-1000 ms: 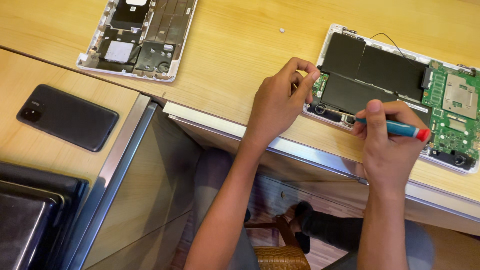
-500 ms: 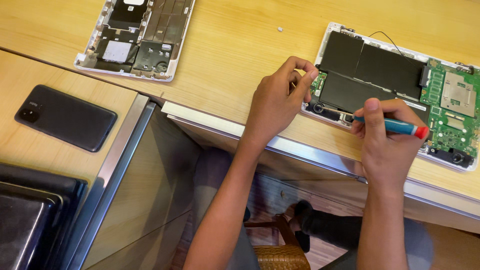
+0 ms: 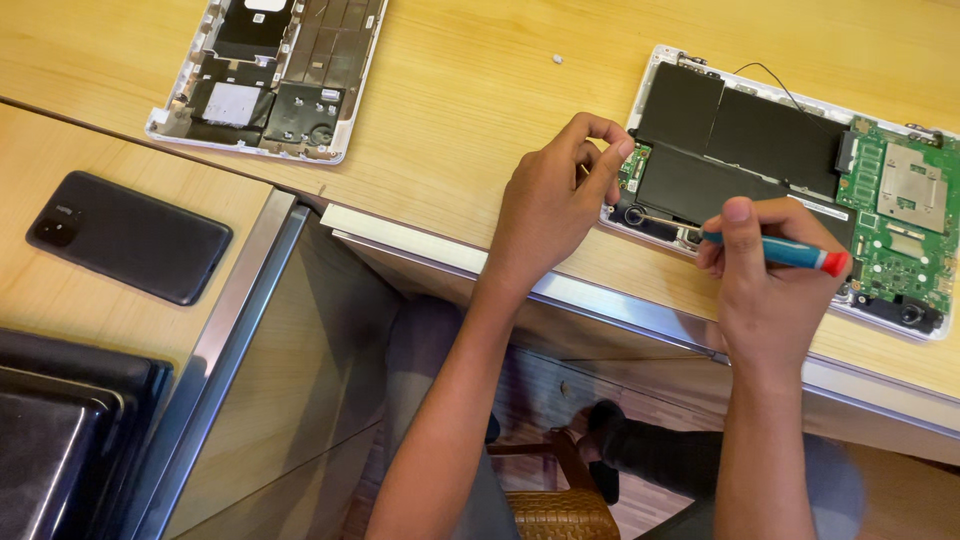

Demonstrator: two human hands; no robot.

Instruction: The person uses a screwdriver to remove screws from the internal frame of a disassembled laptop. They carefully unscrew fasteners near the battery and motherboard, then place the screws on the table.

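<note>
An opened white laptop base (image 3: 800,160) lies on the wooden table at the right, showing black battery cells and a green circuit board (image 3: 900,215). My right hand (image 3: 765,285) grips a blue screwdriver (image 3: 775,252) with a red end, its thin metal tip pointing left at the laptop's near left corner. My left hand (image 3: 555,200) rests with curled fingers on that same corner, fingertips on the left edge beside a small green board.
A second opened white laptop shell (image 3: 270,80) lies at the far left of the table. A black phone (image 3: 130,236) rests on a lower wooden surface. Dark stacked devices (image 3: 60,430) sit at the bottom left. A tiny white screw (image 3: 558,59) lies on the table.
My right hand has shifted slightly left with the screwdriver, its tip now closer to the laptop's near left corner. The left hand has stayed at that corner.
</note>
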